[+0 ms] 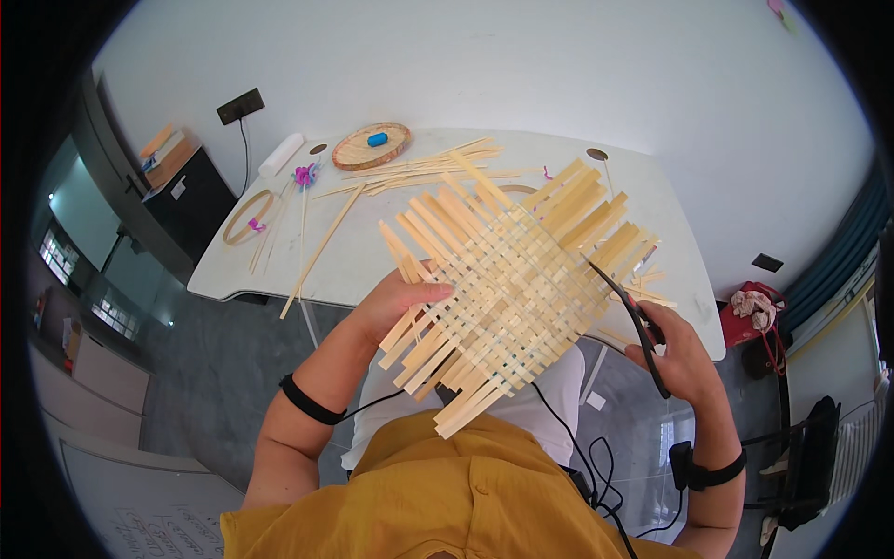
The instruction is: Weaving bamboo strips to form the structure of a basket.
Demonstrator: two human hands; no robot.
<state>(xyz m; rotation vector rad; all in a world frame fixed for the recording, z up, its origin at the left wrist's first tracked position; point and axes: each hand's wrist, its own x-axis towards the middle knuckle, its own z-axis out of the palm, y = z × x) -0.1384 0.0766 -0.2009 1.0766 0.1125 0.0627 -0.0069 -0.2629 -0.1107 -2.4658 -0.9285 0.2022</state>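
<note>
A square mat woven from pale bamboo strips, its loose strip ends sticking out on all sides, is tilted above my lap and the table's near edge. My left hand grips it at the left side, thumb on top and the other fingers mostly hidden underneath. On the other side, my right hand is closed on a pair of black-handled scissors. Their dark tip reaches the mat's right edge beside the strip ends. Whether the blades touch a strip, I cannot tell.
On the white table lie loose bamboo strips, a hoop and a purple ribbon bundle. A round woven tray holds a blue item. Cut pieces lie at right. Black cables hang beside my legs.
</note>
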